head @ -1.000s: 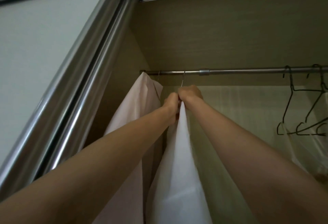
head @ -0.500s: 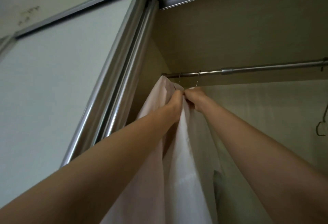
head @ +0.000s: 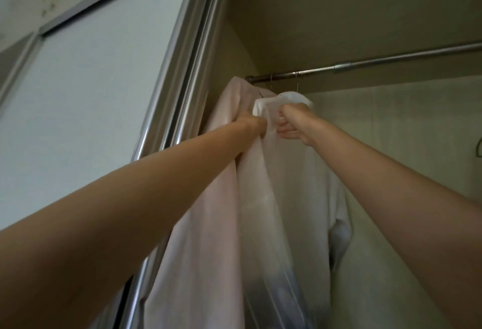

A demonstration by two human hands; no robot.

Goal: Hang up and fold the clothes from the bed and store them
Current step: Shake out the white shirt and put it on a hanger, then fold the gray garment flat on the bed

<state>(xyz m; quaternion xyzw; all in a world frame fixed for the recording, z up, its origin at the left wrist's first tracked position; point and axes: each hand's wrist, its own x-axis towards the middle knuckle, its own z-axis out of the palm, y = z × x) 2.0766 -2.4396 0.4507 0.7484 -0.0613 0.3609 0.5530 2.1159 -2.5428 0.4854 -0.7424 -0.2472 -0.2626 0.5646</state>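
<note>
A white shirt [head: 294, 198] hangs from a thin wire hanger hook [head: 296, 82] on the metal closet rod [head: 391, 61]. My left hand [head: 251, 126] grips the shirt's front edge just below the collar. My right hand [head: 290, 124] grips the fabric opposite it, near the collar [head: 276, 104]. To the left, against the closet's side, hangs a pale pink garment [head: 216, 198] on the same rod. Both my arms reach upward.
A sliding closet door [head: 78, 94] with a chrome frame [head: 193, 55] stands at the left. The rod runs on to the right with bare length. A dark hanger tip [head: 478, 147] shows at the right edge.
The view has swung left and up. My hands have dropped from the hanger neck to the shirt's front just below the collar and moved slightly apart, spreading the collar.
</note>
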